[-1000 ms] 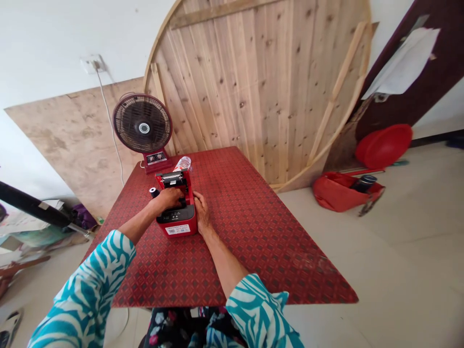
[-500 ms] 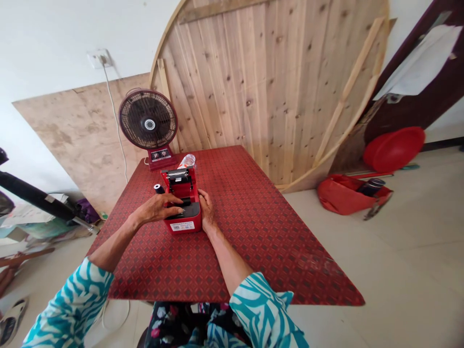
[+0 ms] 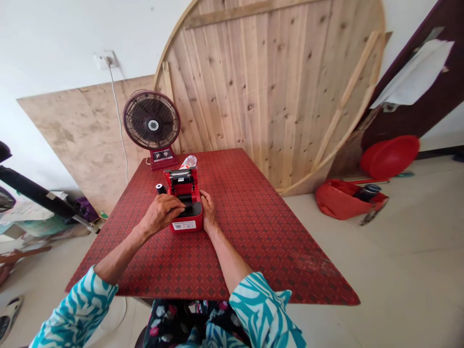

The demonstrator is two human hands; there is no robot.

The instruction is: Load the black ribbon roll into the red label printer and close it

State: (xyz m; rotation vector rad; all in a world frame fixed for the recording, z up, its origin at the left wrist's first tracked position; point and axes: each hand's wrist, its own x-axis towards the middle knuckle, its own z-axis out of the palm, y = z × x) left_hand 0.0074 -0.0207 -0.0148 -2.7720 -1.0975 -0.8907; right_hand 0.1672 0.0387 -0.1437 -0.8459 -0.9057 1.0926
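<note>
A small red printer [image 3: 187,223] with a black top and a raised lid stands on the red patterned table [image 3: 253,232]. My left hand [image 3: 161,214] lies curled over the printer's left side and black top, fingers bent onto it. My right hand [image 3: 208,211] presses flat against the printer's right side, fingers stretched along it. A small black roll [image 3: 159,188] stands just left of the printer, and a clear plastic bottle [image 3: 188,161] lies behind the raised lid.
A dark red table fan [image 3: 152,126] stands at the table's far left corner, its cord running up to a wall socket [image 3: 105,59]. A round wooden board [image 3: 268,87] leans behind. A red bag [image 3: 344,200] and red basin [image 3: 389,155] lie on the floor right.
My left hand drew back from inside the printer's open bay to its left front and top. My right hand stayed against the right side. The view shifted slightly.
</note>
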